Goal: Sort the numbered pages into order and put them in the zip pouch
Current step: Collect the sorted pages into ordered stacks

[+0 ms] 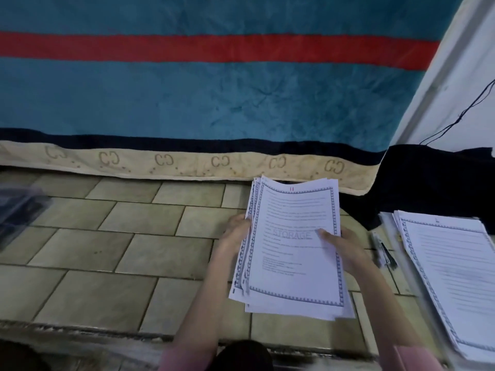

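1. Both our hands grip one stack of pages (292, 253): our left hand (234, 234) curls round its left edge, our right hand (345, 247) holds the right edge with the thumb lying on the top sheet.
2. Beyond our hands hangs a teal blanket (214, 97) with a red stripe and a cream border printed "CC".
3. Right of our right hand lies a second pile of pages (452, 277) on a clear plastic pouch (388, 228).
4. Our held top sheet reads "STORAGE", with a red "11" at its head.
5. Between our right hand and that pile lies a pen (380, 247) on the tiles.
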A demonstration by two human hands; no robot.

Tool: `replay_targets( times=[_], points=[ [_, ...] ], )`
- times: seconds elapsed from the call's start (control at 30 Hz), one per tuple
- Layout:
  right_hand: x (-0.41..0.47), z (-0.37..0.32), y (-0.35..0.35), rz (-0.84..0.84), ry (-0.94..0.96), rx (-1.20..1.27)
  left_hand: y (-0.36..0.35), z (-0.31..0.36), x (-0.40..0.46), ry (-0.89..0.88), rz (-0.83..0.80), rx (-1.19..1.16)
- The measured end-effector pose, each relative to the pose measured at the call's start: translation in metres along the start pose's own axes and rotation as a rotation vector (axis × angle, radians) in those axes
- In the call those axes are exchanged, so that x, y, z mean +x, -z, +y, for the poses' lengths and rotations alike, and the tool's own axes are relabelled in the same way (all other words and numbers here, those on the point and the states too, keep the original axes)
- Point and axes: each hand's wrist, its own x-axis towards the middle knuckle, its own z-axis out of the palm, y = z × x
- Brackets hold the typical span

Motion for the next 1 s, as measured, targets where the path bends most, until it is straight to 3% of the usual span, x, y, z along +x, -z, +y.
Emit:
replay_targets(
  times=[0.07, 0.17, 0.23, 0.3, 0.43, 0.6, 0.73, 0.83, 0.93, 1.0],
  points=[
    [0.003, -0.001, -0.004, 0.091, 0.068, -0.135, -0.012, 0.001, 0.002, -0.059, 0.082, 0.130],
    [0.015, 0.008, -0.003, 0.236, 0.158, -0.552, -0.018, -0.002, 0.005, -0.143, 0.278, 0.374],
    [0.022, 0.016, -0.001, 0.278, 0.030, -0.694, -0.021, -0.005, 0.008, -0.095, 0.238, 0.326],
    [0.027, 0.021, 0.000, 0.277, -0.064, -0.648, -0.024, -0.006, 0.007, -0.032, 0.144, 0.255],
    [0.014, 0.013, -0.001, 0.171, -0.075, -0.280, -0.017, -0.014, 0.008, -0.002, -0.035, 0.176],
    [-0.011, -0.018, -0.001, 0.032, -0.053, 0.102, -0.009, -0.006, 0.001, -0.139, -0.100, 0.007],
    [-0.031, -0.077, -0.020, 0.100, 0.372, 0.037, -0.013, 0.042, -0.027, -0.468, 0.131, 0.021],
    [-0.045, -0.118, -0.034, 0.144, 0.628, 0.039, -0.020, 0.073, -0.055, -0.634, 0.218, -0.132],
    [-0.049, -0.119, -0.032, 0.114, 0.692, 0.005, -0.017, 0.070, -0.061, -0.684, 0.213, -0.124],
    [-0.044, -0.095, -0.023, 0.064, 0.580, -0.080, -0.005, 0.052, -0.055, -0.632, 0.182, -0.052]
  ],
)
